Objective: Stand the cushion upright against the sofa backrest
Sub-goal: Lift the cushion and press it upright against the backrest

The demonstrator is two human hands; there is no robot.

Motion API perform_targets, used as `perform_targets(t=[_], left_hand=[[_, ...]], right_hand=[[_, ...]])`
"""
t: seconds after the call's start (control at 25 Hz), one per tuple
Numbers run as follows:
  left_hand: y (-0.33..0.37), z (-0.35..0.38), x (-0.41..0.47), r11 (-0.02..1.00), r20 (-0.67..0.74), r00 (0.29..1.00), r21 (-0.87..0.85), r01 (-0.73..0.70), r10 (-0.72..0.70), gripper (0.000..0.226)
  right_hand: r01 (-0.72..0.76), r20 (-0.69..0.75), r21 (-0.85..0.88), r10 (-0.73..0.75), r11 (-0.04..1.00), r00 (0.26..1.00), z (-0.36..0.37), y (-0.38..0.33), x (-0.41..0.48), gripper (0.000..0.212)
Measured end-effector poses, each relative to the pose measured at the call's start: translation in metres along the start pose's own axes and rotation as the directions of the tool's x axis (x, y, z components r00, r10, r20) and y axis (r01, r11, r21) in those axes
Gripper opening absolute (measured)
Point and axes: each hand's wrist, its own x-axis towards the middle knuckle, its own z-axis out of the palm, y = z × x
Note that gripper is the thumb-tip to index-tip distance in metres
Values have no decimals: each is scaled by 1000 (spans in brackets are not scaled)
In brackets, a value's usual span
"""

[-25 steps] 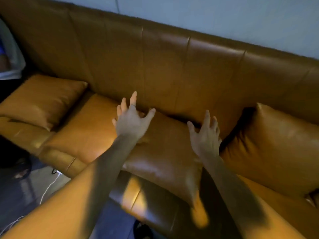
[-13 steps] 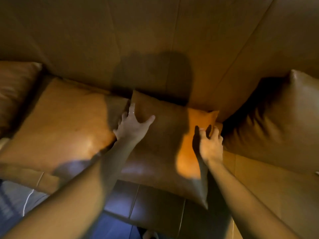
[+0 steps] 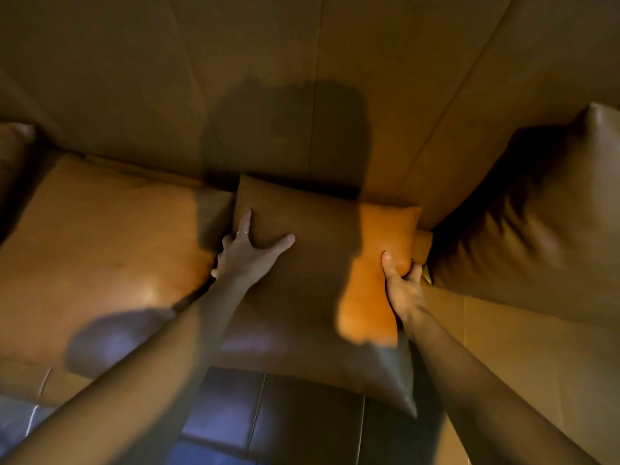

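A tan leather cushion (image 3: pixel 318 280) lies flat on the sofa seat, its far edge touching the foot of the sofa backrest (image 3: pixel 268 78). My left hand (image 3: pixel 246 255) grips the cushion's left edge, thumb on top and fingers curled under the side. My right hand (image 3: pixel 401 280) clamps the right edge, thumb pressed into the lit orange patch on top. Both hands hold the same cushion, which hangs partly over the seat's front edge. A shadow covers most of its top.
A second flat cushion (image 3: pixel 100 246) lies directly left of the held one. A third cushion (image 3: pixel 536 229) leans against the backrest at the right. Dark floor (image 3: pixel 268 414) shows below the seat's front edge, with a white cable (image 3: pixel 33 414) at the lower left.
The view has moved closer and lower over the sofa. Both hands went from hovering spread above the cushion to gripping its left and right edges.
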Motion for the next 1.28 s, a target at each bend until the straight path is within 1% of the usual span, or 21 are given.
perform_targets(t=[0.12,0.2,0.32,0.44,0.56,0.64,0.72,0.76,0.8,0.88,1.0,1.08,1.16,1.24,1.28], left_hand=[[-3,-6,0,965,-3,991,-228,131,-135,127],[-3,-12,-8,921,-13,980,-344,180,-197,122],[-3,-16,-28,892,2,977,-408,196,-213,118],[-4,-18,-59,868,22,975,-452,208,-222,125],[7,-29,-89,847,15,984,-506,163,-180,132],[20,-43,-108,827,-13,993,-555,93,-120,134],[34,-58,-119,804,-56,995,-594,31,-80,133],[43,-68,-127,786,-73,996,-618,-3,-54,126],[52,-77,-134,767,-86,996,-641,-32,-31,114],[69,-94,-140,724,-121,993,-683,-92,13,91],[94,-116,-141,672,-156,985,-723,-162,68,84],[107,-128,-134,645,-140,986,-747,-165,90,87],[116,-136,-121,640,-115,989,-755,-146,91,94],[120,-136,-100,649,-60,996,-756,-89,67,101],[120,-133,-91,662,-22,998,-747,-52,54,105]], right_hand=[[19,4,55,-19,998,1000,-5,2,-4,86],[42,13,95,-43,995,999,-12,4,-11,88],[44,31,161,-50,986,998,-27,8,-28,85],[40,28,186,-46,982,999,-49,14,-50,88],[81,36,184,-89,980,995,-73,7,-71,91],[143,40,178,-152,974,988,-86,-9,-85,92],[199,45,209,-213,957,976,-95,-30,-95,96],[223,49,252,-242,942,969,-101,-43,-103,97],[243,55,293,-270,925,961,-106,-56,-109,99],[294,39,318,-322,901,946,-111,-80,-115,104],[375,4,344,-401,861,916,-111,-111,-117,110],[412,-10,373,-440,831,898,-107,-127,-115,117],[416,-9,380,-446,826,895,-101,-140,-109,121],[376,1,381,-408,844,913,-92,-145,-94,125],[342,13,384,-375,858,927,-86,-144,-87,123]])
